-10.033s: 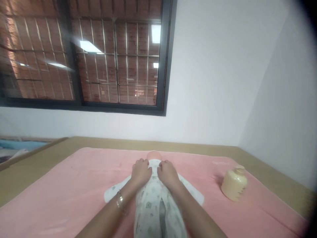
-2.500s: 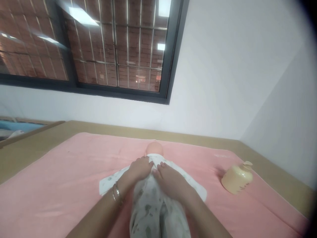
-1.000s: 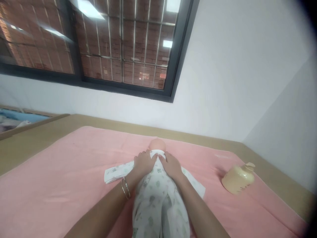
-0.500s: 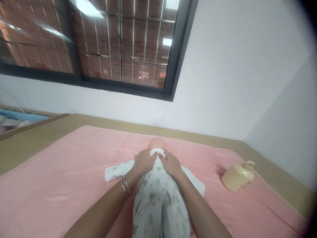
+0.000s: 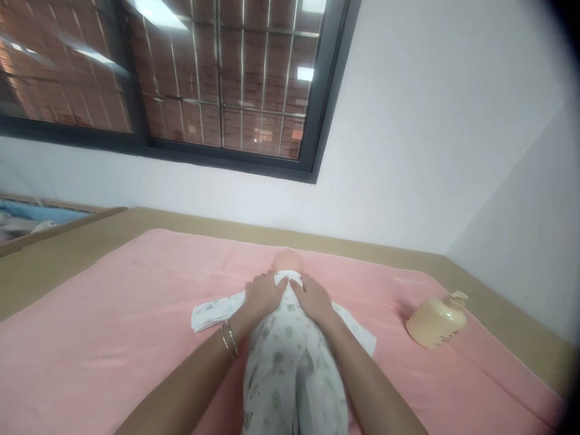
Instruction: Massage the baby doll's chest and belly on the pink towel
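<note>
A baby doll [image 5: 283, 356] in a white romper with a small green print lies stretched out in front of me, its bare round head [image 5: 289, 261] pointing at the wall. Its sleeves spread out to both sides. My left hand [image 5: 265, 294] grips the doll's left-side shoulder, fingers curved over it and thumb on the cloth below the neck. On the other shoulder my right hand [image 5: 315, 298] holds in the same way. The two thumbs point toward each other at the collar. The doll's face is out of sight.
Under the doll a pink sheet [image 5: 149, 290] covers a wooden surface [image 5: 217, 228]. A cream pump bottle [image 5: 435, 322] stands, seemingly tilted, at the right. Behind are a white wall [image 5: 399, 151] and a dark-framed window [image 5: 226, 160]. A blue-lined bin [image 5: 45, 212] shows at far left.
</note>
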